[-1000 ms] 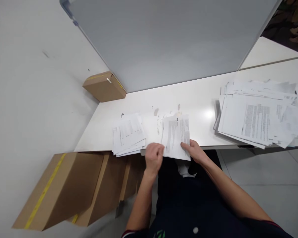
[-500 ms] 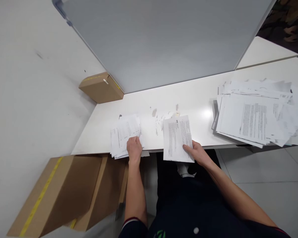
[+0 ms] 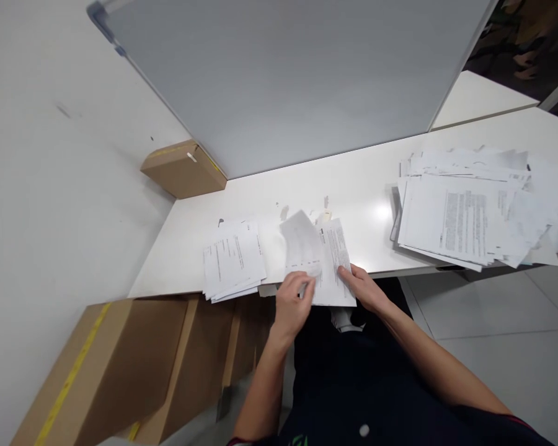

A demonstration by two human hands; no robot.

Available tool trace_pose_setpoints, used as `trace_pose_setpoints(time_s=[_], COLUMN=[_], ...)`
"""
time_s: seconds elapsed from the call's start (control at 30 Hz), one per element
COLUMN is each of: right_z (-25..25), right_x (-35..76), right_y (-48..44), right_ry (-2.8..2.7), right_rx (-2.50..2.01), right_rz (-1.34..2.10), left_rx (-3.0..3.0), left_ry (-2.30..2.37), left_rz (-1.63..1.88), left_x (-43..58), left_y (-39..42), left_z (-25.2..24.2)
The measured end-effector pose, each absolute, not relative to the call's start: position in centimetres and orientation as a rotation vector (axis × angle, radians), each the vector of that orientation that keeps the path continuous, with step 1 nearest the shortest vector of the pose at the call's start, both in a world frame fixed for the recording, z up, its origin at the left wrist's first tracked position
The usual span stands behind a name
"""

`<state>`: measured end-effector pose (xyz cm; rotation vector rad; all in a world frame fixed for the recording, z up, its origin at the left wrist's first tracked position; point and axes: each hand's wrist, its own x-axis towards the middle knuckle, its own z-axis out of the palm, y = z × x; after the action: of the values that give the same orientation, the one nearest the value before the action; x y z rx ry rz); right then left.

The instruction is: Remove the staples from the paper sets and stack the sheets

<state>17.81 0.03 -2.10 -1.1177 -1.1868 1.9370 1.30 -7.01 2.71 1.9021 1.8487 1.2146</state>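
My left hand (image 3: pixel 294 303) pinches the lower edge of a curved paper sheet (image 3: pixel 302 238), which overlaps the left side of a printed sheet (image 3: pixel 337 248). That printed sheet is held at its right edge by my right hand (image 3: pixel 360 287), thumb on top and fingers underneath. Its lower end sticks out past the table's front edge. To the left, a small stack of printed papers (image 3: pixel 234 260) lies on the white table (image 3: pixel 353 179), touched by neither hand.
A large, messy paper pile (image 3: pixel 467 217) covers the table's right part. A cardboard box (image 3: pixel 183 170) stands at the back left, against a grey board (image 3: pixel 283 80). Larger cardboard boxes (image 3: pixel 134 353) stand below the table at the left. People show partly at the top right.
My left hand has moved right from the left stack to the printed sheet, now with a curved sheet in its fingers. My right hand keeps its hold. The view has shifted slightly.
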Motion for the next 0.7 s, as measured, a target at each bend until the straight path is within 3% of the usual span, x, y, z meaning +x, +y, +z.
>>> trace_pose_setpoints(time_s=[0.27, 0.47, 0.7], right_z=[-2.2, -2.7, -0.5], right_x=[17.8, 18.3, 18.1], right_y=[-0.3, -0.8, -0.1], right_ry=[-1.197, -1.245, -1.55], right_rx=[-1.031, -1.039, -1.012], right_rz=[1.855, 1.844, 1.58], left_rx=[2.073, 1.179, 0.847], left_ry=[1.663, 1.988, 1.525], left_rz=[0.917, 1.367, 1.593], left_x=[4.5, 0.3, -1.2], left_y=[-8.2, -6.4, -3.5], left_z=[0.8, -0.7, 0.9])
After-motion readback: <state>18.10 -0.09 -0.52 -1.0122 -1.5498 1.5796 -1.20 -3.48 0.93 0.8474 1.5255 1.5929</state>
